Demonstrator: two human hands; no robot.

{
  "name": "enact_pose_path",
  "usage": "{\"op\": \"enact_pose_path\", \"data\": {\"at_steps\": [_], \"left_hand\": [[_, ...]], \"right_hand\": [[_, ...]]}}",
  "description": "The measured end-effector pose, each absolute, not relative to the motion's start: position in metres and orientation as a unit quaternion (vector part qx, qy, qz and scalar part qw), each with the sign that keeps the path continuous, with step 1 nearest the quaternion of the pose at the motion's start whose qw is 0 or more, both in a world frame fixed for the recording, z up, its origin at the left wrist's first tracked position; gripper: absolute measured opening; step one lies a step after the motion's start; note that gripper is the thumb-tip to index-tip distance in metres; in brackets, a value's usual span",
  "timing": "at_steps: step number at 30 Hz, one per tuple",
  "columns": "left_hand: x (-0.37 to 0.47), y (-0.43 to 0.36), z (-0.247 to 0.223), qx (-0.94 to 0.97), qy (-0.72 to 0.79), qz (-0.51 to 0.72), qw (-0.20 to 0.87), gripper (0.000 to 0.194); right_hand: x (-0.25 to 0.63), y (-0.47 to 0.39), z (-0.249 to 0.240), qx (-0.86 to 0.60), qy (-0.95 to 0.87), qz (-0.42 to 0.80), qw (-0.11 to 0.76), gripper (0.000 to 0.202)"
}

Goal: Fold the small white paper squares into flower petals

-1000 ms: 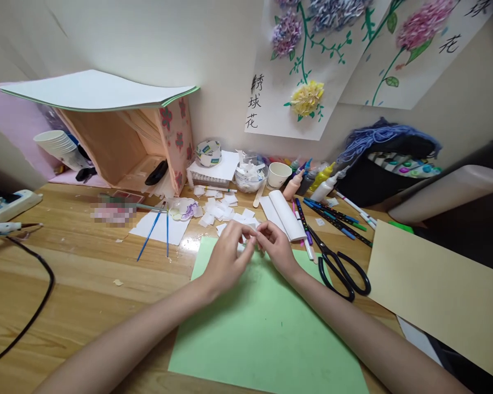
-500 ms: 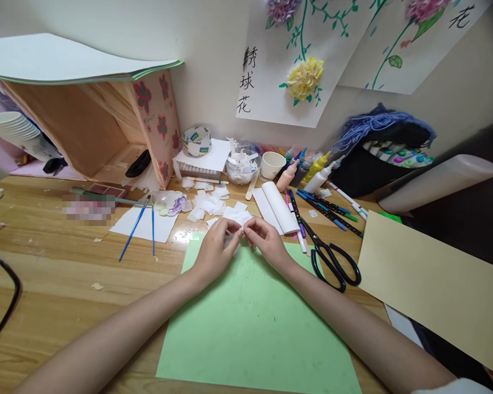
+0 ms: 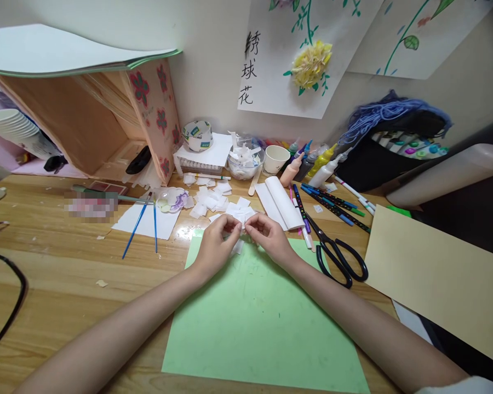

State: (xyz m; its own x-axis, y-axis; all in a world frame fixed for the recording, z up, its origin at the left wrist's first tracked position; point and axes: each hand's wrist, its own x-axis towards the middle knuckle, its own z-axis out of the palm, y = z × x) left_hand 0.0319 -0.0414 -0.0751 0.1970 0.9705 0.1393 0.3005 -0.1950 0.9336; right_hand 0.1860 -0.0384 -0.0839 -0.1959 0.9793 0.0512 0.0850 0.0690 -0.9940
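Over the top edge of a green sheet [image 3: 263,323], both of my hands meet with pinched fingertips. My left hand [image 3: 217,243] and my right hand [image 3: 271,238] are closed on a small piece of white paper [image 3: 243,222]; its shape is mostly hidden by the fingers. Another white scrap [image 3: 238,247] shows below the left fingertips, on the green sheet. Just beyond the hands lies a loose pile of cut white paper squares [image 3: 209,198]. A partly rolled white paper strip [image 3: 281,203] rests to the right of the pile.
Black-handled scissors [image 3: 339,257] and several markers [image 3: 332,205] lie right of the green sheet. Behind stand a bowl of paper strips [image 3: 246,161], a paper cup [image 3: 276,158] and paint bottles [image 3: 324,169]. Two brushes [image 3: 155,227] and a palette [image 3: 172,200] are at left.
The fingertips of my two hands have drawn slightly apart. The whole view has shifted a little, so the desk sits slightly further right and higher.
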Motion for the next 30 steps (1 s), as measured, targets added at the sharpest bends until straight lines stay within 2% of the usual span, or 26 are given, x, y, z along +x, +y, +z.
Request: {"op": "enact_pose_path", "data": {"at_steps": [23,30], "left_hand": [[0.0314,-0.0436,-0.0745,0.691,0.491,0.405,0.344,0.009],[0.0314,-0.0434,-0.0734,0.688,0.489,0.403,0.353,0.01]], "right_hand": [[0.1868,-0.0382,-0.0844,-0.456,-0.587,0.512,0.43,0.016],[0.1867,-0.0382,-0.0835,-0.458,-0.592,0.507,0.428,0.019]]}}
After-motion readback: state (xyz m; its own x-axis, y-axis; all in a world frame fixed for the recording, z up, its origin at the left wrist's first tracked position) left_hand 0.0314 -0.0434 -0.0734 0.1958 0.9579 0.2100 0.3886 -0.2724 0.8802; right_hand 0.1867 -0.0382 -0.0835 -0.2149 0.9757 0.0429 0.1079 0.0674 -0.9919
